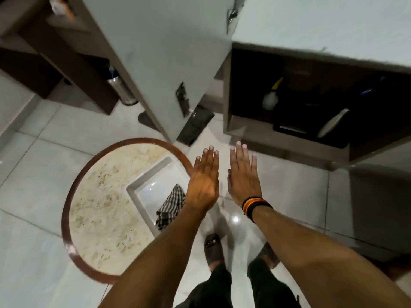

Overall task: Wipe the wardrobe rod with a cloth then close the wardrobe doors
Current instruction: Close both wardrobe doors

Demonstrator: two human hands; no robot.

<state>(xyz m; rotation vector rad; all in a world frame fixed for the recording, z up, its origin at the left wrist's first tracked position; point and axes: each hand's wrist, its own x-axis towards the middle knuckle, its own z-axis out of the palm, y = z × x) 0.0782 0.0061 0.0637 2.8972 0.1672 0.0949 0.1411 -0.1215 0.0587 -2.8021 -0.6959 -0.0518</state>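
My left hand and my right hand are stretched out flat, side by side, palms down, with nothing in them. A black-and-white checked cloth lies in a white tray on a round marble-topped table, just left of my left wrist. Two pale wardrobe doors stand ajar ahead: the left door and the right door. The dark wardrobe bottom shows between and below them. The rod is out of view.
In the wardrobe bottom stand a white spray bottle with a yellow nozzle and some dark items. A steel bin stands by brown shelving on the left. A dark bag lies by the left door's foot. My sandalled feet stand on the tiled floor.
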